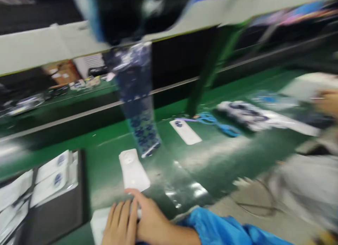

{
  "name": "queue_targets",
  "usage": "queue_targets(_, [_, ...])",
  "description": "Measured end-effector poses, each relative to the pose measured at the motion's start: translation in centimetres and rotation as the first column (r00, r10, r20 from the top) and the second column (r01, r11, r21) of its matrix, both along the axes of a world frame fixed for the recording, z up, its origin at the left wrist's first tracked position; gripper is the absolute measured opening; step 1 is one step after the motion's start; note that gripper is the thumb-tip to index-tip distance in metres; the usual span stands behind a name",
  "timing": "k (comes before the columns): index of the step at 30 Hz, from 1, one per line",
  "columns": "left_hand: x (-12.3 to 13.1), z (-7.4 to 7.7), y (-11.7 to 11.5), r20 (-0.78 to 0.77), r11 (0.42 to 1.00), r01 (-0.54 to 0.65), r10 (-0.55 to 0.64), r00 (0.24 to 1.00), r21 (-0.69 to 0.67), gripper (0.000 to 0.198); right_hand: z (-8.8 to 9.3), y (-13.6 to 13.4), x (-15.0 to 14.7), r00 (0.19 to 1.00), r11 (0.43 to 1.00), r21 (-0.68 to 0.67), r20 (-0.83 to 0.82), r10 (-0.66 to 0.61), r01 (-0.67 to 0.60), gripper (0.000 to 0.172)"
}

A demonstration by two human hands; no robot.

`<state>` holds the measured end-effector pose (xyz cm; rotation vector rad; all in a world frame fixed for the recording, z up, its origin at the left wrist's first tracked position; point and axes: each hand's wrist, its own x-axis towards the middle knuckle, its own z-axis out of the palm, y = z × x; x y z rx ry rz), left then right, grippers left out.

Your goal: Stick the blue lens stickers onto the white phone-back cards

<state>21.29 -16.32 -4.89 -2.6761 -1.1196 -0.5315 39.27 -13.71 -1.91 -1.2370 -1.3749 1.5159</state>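
At the bottom of the head view my left hand (pixel 120 222) lies with its fingers stretched out side by side over a white card-like piece (pixel 99 222). Right against it, my right hand (pixel 154 216) comes in from a blue sleeve. Its fingers bend in under the left ones and are mostly hidden; a small greyish bit shows between the hands, too blurred to name. Just beyond my hands is a white card with a round mark (pixel 134 172). A clear plastic bag (pixel 185 185) lies flat to the right.
A dark tray (pixel 59 215) at left holds white cards with dark blue prints. Further off are a white printed card (pixel 186 132), blue cords (pixel 221 125) and a bundle of printed pieces (pixel 245 114). A patterned plastic strip (pixel 139 104) hangs ahead. Another person's hand (pixel 327 102) shows at right.
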Motion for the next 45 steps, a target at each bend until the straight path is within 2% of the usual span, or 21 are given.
queue_targets(2, [0.0,1.3,-0.8,-0.186,1.000,-0.014,0.010,0.982,-0.020,0.044,-2.3,-1.4,-1.9,0.998,0.992,-0.106,0.017,0.064,-0.062,0.076])
queue_targets(4, [0.0,2.7,-0.5,-0.253,0.996,-0.069,0.054,0.966,-0.048,0.042,-3.6,-1.4,-2.7,0.995,0.985,-0.150,0.041,0.089,-0.082,0.078])
queue_targets(7, [-1.2,5.4,0.8,-0.331,0.992,-0.081,0.045,0.943,-0.096,0.041,-3.5,-0.3,-3.9,0.993,0.977,-0.180,-0.045,0.107,-0.114,0.084])
queue_targets(9, [-3.3,7.4,1.8,-0.333,0.982,-0.086,0.027,0.943,-0.166,0.046,-2.6,-0.1,-4.9,0.969,0.963,-0.230,-0.232,0.089,-0.143,0.089])
queue_targets(11, [-6.5,9.1,2.9,-0.291,0.947,-0.142,0.054,0.955,-0.289,0.059,-1.8,-0.3,-5.6,0.916,0.947,-0.269,-0.397,0.059,-0.177,0.092])
queue_targets(12, [-8.5,9.8,3.5,-0.265,0.915,-0.198,0.106,0.958,-0.353,0.070,-1.6,-0.5,-5.6,0.900,0.943,-0.273,-0.432,0.055,-0.188,0.090])
queue_targets(14, [-12.4,10.3,4.7,-0.279,0.881,-0.312,0.219,0.935,-0.356,0.086,-2.0,-0.7,-5.1,0.910,0.945,-0.263,-0.408,0.074,-0.195,0.083])
queue_targets(17, [-16.9,9.5,5.8,-0.330,0.838,-0.415,0.304,0.894,-0.355,0.098,-3.7,-0.6,-3.5,0.924,0.930,-0.286,-0.364,0.119,-0.233,0.071])
queue_targets(19, [-18.5,8.3,5.9,-0.359,0.808,-0.450,0.319,0.877,-0.381,0.103,-5.0,-0.3,-2.4,0.913,0.909,-0.302,-0.371,0.166,-0.288,0.067])
queue_targets(21, [-19.2,7.2,5.7,-0.374,0.781,-0.466,0.320,0.871,-0.417,0.107,-5.9,0.0,-1.9,0.916,0.906,-0.312,-0.365,0.165,-0.288,0.065])
queue_targets(24, [-19.3,5.9,5.5,-0.372,0.743,-0.475,0.321,0.871,-0.472,0.105,-6.4,0.4,-2.1,0.937,0.920,-0.350,-0.345,0.048,-0.176,0.066])
queue_targets(26, [-19.3,5.6,5.6,-0.365,0.718,-0.481,0.328,0.871,-0.503,0.101,-6.4,0.6,-2.4,0.945,0.923,-0.363,-0.327,0.001,-0.126,0.066])
queue_targets(30, [-19.6,5.4,5.8,-0.358,0.682,-0.485,0.334,0.872,-0.547,0.085,-6.1,0.9,-2.7,0.948,0.920,-0.369,-0.317,0.007,-0.130,0.060])
queue_targets(32, [-19.7,5.5,5.8,-0.357,0.676,-0.480,0.326,0.875,-0.559,0.078,-5.9,1.0,-2.6,0.945,0.915,-0.379,-0.326,0.010,-0.140,0.057])
queue_targets(35, [-19.7,5.7,5.5,-0.364,0.682,-0.477,0.317,0.876,-0.554,0.080,-5.8,1.0,-2.4,0.943,0.906,-0.392,-0.331,0.021,-0.158,0.053])
queue_targets(45, [-21.0,6.0,4.7,-0.403,0.744,-0.508,0.345,0.848,-0.434,0.080,-6.2,1.2,-1.7,0.933,0.892,-0.375,-0.338,0.121,-0.252,0.047])
